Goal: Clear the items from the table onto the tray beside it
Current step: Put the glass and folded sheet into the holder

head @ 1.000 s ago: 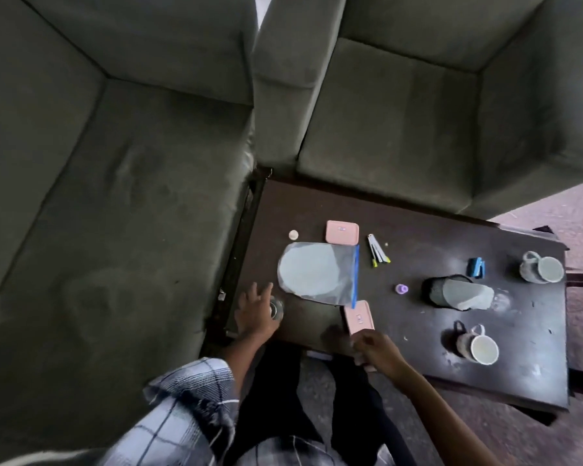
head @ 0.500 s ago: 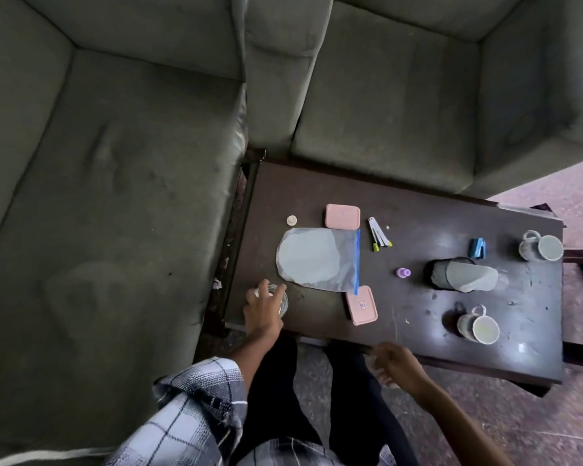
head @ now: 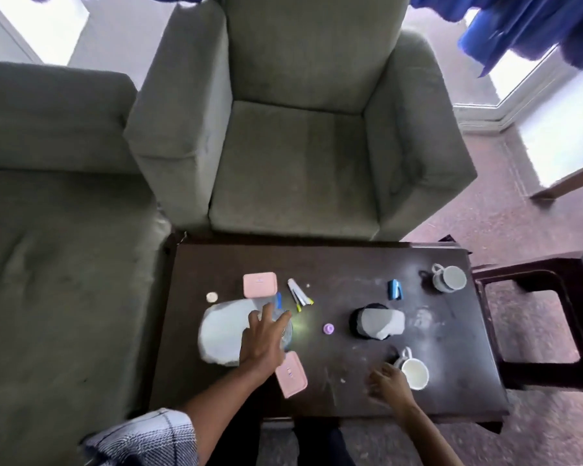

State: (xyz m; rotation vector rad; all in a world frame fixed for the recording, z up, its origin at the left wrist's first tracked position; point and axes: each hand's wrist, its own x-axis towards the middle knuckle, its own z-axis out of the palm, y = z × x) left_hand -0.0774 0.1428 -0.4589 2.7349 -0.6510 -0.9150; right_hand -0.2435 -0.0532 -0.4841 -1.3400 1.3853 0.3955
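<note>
A clearing step is in hand, with most of the items lying on the dark table (head: 334, 264). The left hand (head: 263, 341) is held over the left half of the table, above a clear zip bag (head: 223, 331) with a grey disc inside. Its fingers are curled down over what appears to be a small clear glass (head: 287, 332), though that part is blurred. The right hand (head: 387, 381) is stretched out by the near edge, just beside a white mug (head: 414, 373). Its fingers are loose and spread, nothing is grasped, and contact with the mug cannot be told. A second mug (head: 448, 279) stands by the far right corner, with a blue stapler (head: 395, 289) to its left. A dark pot (head: 379, 322) with something grey in it sits mid-table, right of a purple cap (head: 328, 328). One pink case (head: 260, 284) lies at the far side of the bag beside some pens (head: 298, 294), and another pink case (head: 292, 375) lies towards the near edge. No tray can be made out with certainty. A dark wooden stand (head: 535, 270) is seen at the table's right end, and the tray is probably to be looked for there. The task is judged to be at an early stage. For the next move, the glass would need to be carried rightward clear of the pot and mugs, and the white mug to be taken by its handle or rim and lifted straight up.
</note>
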